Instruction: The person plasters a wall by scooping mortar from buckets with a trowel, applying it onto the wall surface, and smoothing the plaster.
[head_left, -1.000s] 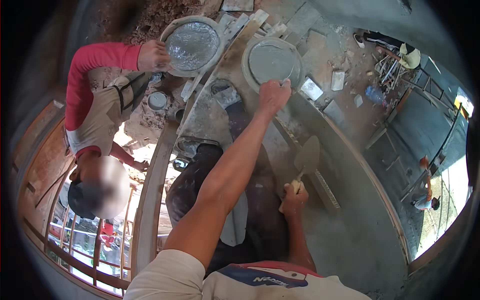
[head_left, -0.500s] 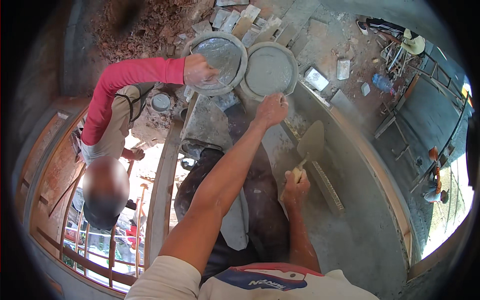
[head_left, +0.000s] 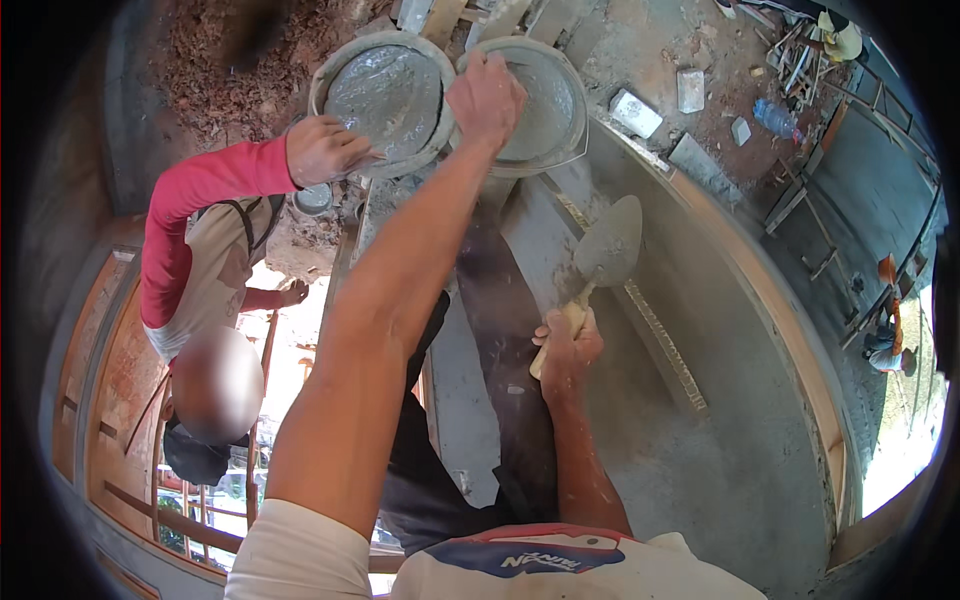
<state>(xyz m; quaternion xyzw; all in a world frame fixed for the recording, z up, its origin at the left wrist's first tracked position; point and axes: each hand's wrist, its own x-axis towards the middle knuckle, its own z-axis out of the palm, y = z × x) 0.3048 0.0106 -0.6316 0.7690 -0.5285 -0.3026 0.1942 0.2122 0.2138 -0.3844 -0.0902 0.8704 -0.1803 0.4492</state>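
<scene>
My left hand (head_left: pixel 487 103) is closed and reaches over the facing rims of two buckets. What its fingers grip, if anything, is hidden. Grey wet mortar fills both the left bucket (head_left: pixel 447 146) and the right bucket (head_left: pixel 578 130). In my right hand (head_left: pixel 570 348) is a trowel (head_left: pixel 610 240), gripped by its pale handle, its mortar-smeared blade pointing away from me. A co-worker's hand (head_left: pixel 325 152), in a red sleeve, is at the near left rim of the left bucket.
The co-worker (head_left: pixel 215 270) stands at my left, by an opening with wooden bars. To my right, a perforated metal strip (head_left: pixel 665 345) lies on the grey surface, beyond which runs a long wooden edge (head_left: pixel 770 300). Blocks (head_left: pixel 636 113) and a plastic bottle (head_left: pixel 778 118) lie farther off.
My left hand has moved from the right bucket's near rim up and left to between the buckets. The view has shifted, and the trowel stays in my right hand.
</scene>
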